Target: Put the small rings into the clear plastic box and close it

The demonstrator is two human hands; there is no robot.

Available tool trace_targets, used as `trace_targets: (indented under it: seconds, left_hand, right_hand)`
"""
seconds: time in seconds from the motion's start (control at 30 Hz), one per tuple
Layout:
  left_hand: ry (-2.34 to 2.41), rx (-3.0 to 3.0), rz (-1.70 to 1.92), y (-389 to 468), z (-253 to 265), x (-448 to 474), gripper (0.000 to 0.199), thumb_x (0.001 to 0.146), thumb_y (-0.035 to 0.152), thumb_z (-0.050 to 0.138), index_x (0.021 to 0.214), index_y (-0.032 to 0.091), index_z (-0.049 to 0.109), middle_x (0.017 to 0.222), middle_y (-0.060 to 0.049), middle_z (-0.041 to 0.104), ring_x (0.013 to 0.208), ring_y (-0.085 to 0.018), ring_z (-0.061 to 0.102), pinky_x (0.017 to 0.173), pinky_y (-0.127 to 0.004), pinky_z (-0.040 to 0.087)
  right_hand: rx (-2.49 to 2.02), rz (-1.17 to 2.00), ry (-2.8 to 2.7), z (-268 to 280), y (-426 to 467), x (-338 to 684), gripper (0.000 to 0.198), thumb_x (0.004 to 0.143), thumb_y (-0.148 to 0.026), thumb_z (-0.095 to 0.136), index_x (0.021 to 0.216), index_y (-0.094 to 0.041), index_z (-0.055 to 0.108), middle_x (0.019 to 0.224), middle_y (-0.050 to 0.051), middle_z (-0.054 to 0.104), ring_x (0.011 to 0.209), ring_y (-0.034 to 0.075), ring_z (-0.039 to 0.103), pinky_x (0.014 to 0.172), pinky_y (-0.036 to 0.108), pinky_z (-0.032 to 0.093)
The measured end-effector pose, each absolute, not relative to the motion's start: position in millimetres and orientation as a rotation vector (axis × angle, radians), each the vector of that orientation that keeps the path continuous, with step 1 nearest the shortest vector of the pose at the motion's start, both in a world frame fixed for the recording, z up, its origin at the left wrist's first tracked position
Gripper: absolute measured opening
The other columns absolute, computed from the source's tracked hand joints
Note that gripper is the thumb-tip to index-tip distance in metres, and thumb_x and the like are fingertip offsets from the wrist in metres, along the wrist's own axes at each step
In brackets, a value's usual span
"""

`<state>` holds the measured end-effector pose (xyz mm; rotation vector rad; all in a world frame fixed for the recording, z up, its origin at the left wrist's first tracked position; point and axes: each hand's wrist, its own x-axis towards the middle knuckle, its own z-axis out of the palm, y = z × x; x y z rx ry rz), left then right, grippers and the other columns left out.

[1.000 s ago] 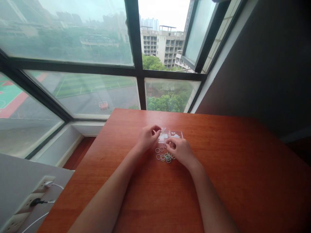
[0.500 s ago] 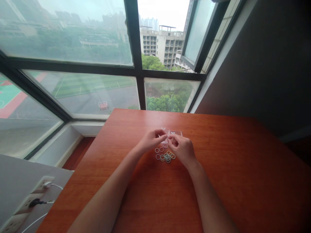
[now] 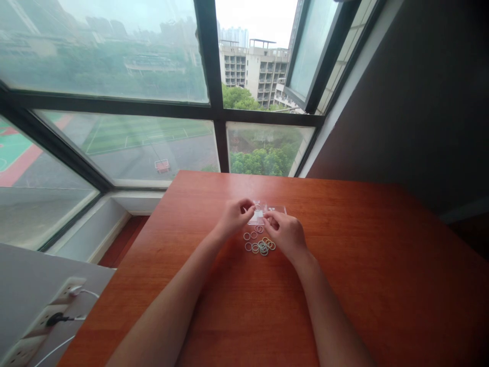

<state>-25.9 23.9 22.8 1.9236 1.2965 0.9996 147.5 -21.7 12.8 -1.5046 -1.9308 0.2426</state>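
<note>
My left hand [image 3: 237,218] is pinched closed over the left side of a small clear plastic box [image 3: 256,221]. At its fingertips shows a pale, ring-shaped hair tie [image 3: 258,207]. My right hand [image 3: 286,232] is also closed in a pinch, by the box's right edge; what its fingertips hold, if anything, is too small to make out. Beyond that hand lies the clear lid [image 3: 281,209] with white print, partly covered by the fingers. Closer to me, between my wrists, several pastel hair ties [image 3: 263,247] lie loose, some overlapping in a heap.
The reddish-brown wooden table [image 3: 367,265] reaches up to a dark-framed window [image 3: 219,109]. One window pane [image 3: 311,56] stands ajar at the upper right. A power strip [image 3: 49,318] with plugs and white cables is on the low wall at the lower left.
My left hand has drawn away from the right, moving slightly left and upward, so more of the clear box shows. The right hand and the loose hair ties stay put.
</note>
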Motion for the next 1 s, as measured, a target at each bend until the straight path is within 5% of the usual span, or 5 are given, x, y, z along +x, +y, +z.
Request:
trace_targets:
  seconds: [1.0]
  left_hand:
    - [1.494, 1.997, 1.028, 34.7, 5.6, -42.6, 0.018, 0.083, 0.029, 0.054, 0.085, 0.017, 0.068, 0.079, -0.002, 0.069, 0.064, -0.013, 0.058, 0.059, -0.022, 0.042]
  right_hand:
    - [-1.454, 0.462, -2.306, 17.6, -34.6, 126.4, 0.013, 0.084, -0.025, 0.057, 0.087, -0.026, 0.070, 0.075, -0.002, 0.070, 0.067, 0.013, 0.060, 0.059, 0.023, 0.033]
